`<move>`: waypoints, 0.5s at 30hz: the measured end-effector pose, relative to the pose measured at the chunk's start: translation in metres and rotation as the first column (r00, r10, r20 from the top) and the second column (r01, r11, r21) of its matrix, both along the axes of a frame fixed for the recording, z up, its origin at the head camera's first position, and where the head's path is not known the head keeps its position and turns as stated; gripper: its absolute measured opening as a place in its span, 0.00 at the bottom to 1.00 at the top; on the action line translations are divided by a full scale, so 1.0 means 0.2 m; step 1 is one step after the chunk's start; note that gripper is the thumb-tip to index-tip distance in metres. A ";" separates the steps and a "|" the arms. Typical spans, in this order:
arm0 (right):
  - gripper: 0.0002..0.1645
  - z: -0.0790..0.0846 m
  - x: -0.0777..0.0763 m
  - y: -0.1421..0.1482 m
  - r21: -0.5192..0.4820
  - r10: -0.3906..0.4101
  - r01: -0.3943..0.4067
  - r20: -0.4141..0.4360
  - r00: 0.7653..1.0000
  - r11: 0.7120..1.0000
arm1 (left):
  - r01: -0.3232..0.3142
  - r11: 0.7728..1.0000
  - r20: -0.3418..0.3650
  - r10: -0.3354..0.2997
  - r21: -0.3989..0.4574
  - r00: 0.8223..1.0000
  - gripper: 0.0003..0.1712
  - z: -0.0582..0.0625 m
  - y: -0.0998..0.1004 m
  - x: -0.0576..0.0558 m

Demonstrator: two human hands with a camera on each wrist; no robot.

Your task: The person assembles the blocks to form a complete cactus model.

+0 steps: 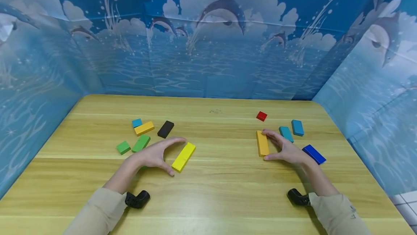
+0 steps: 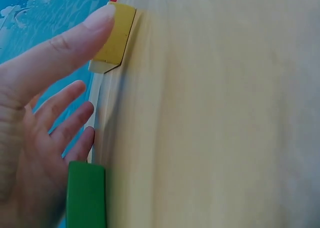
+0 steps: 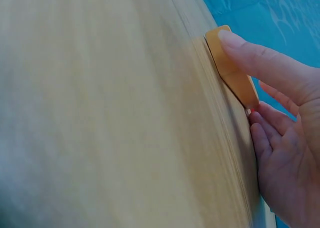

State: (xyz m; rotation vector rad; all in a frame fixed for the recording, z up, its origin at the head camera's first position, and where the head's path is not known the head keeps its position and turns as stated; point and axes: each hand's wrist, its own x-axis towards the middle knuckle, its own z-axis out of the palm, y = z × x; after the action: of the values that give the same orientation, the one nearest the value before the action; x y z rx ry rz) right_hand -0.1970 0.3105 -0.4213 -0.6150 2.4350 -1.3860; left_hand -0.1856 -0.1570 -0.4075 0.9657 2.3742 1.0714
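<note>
A yellow block point(image 1: 184, 157) lies slanted on the table. My left hand point(image 1: 156, 154) is just left of it, thumb spread toward the near end and fingers toward the far end. In the left wrist view the thumb point(image 2: 75, 43) overlaps the yellow block point(image 2: 116, 38), while the other fingers stand apart from it. My right hand point(image 1: 286, 150) holds an orange block point(image 1: 262, 143) by its two ends, thumb at the near end and fingertips at the far one. The right wrist view shows the thumb against this orange block point(image 3: 232, 65), which lies low at the tabletop.
Left of centre lie a black block point(image 1: 165, 129), an orange-yellow block point(image 1: 144, 128), a small blue block point(image 1: 137, 122) and two green blocks point(image 1: 141, 143). On the right are a red block point(image 1: 261, 116), two teal-blue blocks point(image 1: 297, 128) and a dark blue block point(image 1: 314, 154). Dolphin-print curtains surround the table.
</note>
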 end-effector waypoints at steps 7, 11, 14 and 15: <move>0.52 0.00 0.00 0.01 -0.005 0.001 0.000 0.031 1.000 1.000 | 0.028 1.000 0.001 -0.028 -0.010 1.000 0.58 -0.02 0.02 -0.02; 0.51 0.00 0.00 0.01 -0.001 -0.003 0.003 0.028 1.000 1.000 | 0.042 0.999 -0.012 -0.043 -0.021 0.999 0.57 -0.02 0.04 -0.03; 0.51 0.00 0.00 0.01 -0.003 -0.007 0.007 0.034 0.999 1.000 | 0.056 0.998 -0.023 -0.056 -0.022 0.998 0.57 -0.01 0.05 -0.03; 0.51 0.00 0.00 0.01 -0.005 -0.008 0.008 0.038 0.999 1.000 | 0.060 0.998 -0.027 -0.061 -0.024 0.998 0.57 -0.01 0.05 -0.04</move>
State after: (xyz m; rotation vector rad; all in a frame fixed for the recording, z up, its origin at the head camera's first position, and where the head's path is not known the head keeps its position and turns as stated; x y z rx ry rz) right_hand -0.1973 0.3117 -0.4217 -0.5753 2.4082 -1.3944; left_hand -0.1927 -0.1473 -0.4099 1.0442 2.3585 1.0124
